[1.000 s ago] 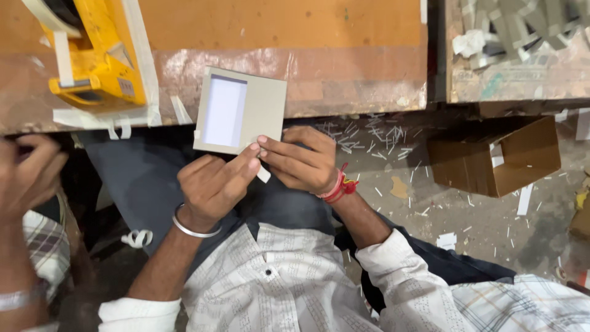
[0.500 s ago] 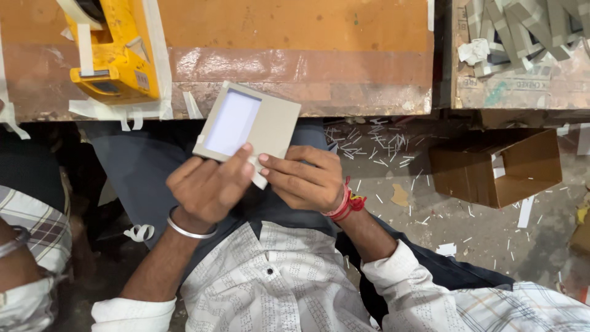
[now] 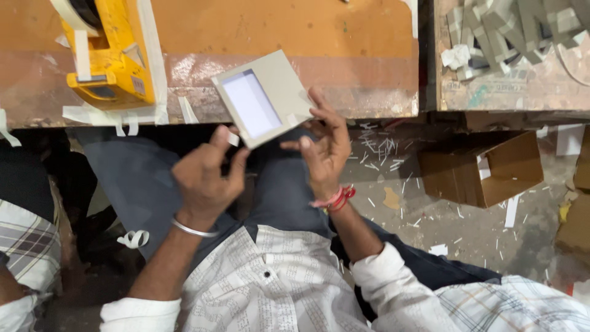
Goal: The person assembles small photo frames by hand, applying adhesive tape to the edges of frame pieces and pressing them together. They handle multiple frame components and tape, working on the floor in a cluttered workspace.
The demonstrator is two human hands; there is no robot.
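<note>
- Centrally, one grey card panel [image 3: 270, 92] with a pale rectangular window, tilted, held in the upper middle of the frame over the front edge of the workbench [image 3: 295, 37].
- Right hand [image 3: 326, 150], just right of centre: fingers spread and curled up behind the panel's lower right edge, supporting it; red thread band at the wrist.
- Left hand [image 3: 206, 178], left of centre: thumb and forefinger pinched on a small white scrap [image 3: 233, 139] that sits just beside the panel's lower left corner; whether it touches the panel cannot be told. Metal bangle at the wrist.
- Yellow tape dispenser [image 3: 104, 55], upper left of the frame, standing on the bench with white tape strips stuck along the bench edge beside it.
- Pile of grey card pieces [image 3: 510, 31], upper right, on a second bench surface.
- Open brown carton [image 3: 485, 169], right of centre, on the floor among scattered white offcuts.
- Dark trousers and pale printed shirt of the person, lower middle.
- Another person's checked sleeve [image 3: 24, 233], lower left edge.
</note>
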